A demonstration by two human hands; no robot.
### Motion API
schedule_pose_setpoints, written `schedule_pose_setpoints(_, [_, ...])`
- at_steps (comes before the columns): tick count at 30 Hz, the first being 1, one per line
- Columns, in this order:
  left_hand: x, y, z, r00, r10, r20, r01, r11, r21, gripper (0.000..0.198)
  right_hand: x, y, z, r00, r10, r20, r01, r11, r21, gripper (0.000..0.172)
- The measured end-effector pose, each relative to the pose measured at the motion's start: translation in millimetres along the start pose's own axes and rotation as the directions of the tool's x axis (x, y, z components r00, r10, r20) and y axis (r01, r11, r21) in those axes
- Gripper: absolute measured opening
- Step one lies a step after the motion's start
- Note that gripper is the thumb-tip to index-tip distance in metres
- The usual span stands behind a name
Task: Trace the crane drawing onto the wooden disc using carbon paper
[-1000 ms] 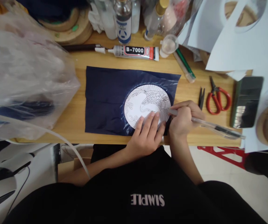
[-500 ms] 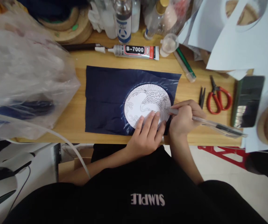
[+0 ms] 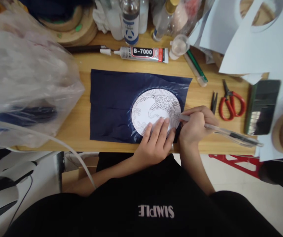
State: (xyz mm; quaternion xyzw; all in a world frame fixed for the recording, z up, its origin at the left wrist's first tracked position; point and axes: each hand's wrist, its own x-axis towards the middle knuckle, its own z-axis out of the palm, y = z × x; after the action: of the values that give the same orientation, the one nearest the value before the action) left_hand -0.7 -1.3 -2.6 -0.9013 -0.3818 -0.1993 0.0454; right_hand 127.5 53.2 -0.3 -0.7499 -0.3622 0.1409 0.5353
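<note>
Little has changed over the last second; the left hand (image 3: 155,144) has kept its place, and the right hand (image 3: 195,126) has only edged a touch outward along the rim, the long tail of the clear plastic pen (image 3: 220,131) swinging slightly with it.

The left fingers (image 3: 157,126) lie flat and spread, gripping nothing, pressing on the lower part of the round white paper disc (image 3: 153,105); the right fingers are closed around the pen near its front, and its tip meets the disc's right edge.

The disc lies on the right half of a dark blue sheet (image 3: 112,102) spread across the middle of the wooden bench (image 3: 82,65); it carries a fine black line drawing, a long-necked bird with feathered wings and curling waves; the sheet is creased around it.

Behind the sheet lies a grey glue tube (image 3: 143,52) marked "B-7000" in white on black; red-handled scissors (image 3: 230,103) rest well to the right, with small black snips (image 3: 213,102) just beside them; the person's black shirt (image 3: 156,184) shows "SIMPLE" in pale letters, reversed.
</note>
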Motion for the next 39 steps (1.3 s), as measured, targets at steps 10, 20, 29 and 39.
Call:
schedule_pose_setpoints(10, [0.7,-0.6,-0.8,1.000,0.011,0.010,-0.011,0.999,0.033,0.048,0.2,0.0,-0.1,1.000,0.007,-0.010,-0.007,1.000,0.003,0.023])
schedule_pose_setpoints(20, [-0.4,0.0,-0.2,1.000,-0.005,0.009,0.005,1.000,0.004,0.049,1.0,0.4,-1.7,0.999,-0.004,0.033,0.006,0.999,-0.036,0.023])
schedule_pose_setpoints(29, [2.1,-0.4,-1.5,1.000,0.008,0.005,-0.009,0.998,0.058,0.044,0.7,2.0,-4.1,0.997,-0.027,0.068,0.030,0.999,-0.043,0.023])
schedule_pose_setpoints(39, [1.8,-0.4,-1.0,1.000,0.009,-0.002,-0.009,0.998,0.054,0.043,-0.2,2.4,-3.2,0.992,-0.061,0.108,0.065,0.997,-0.035,0.025])
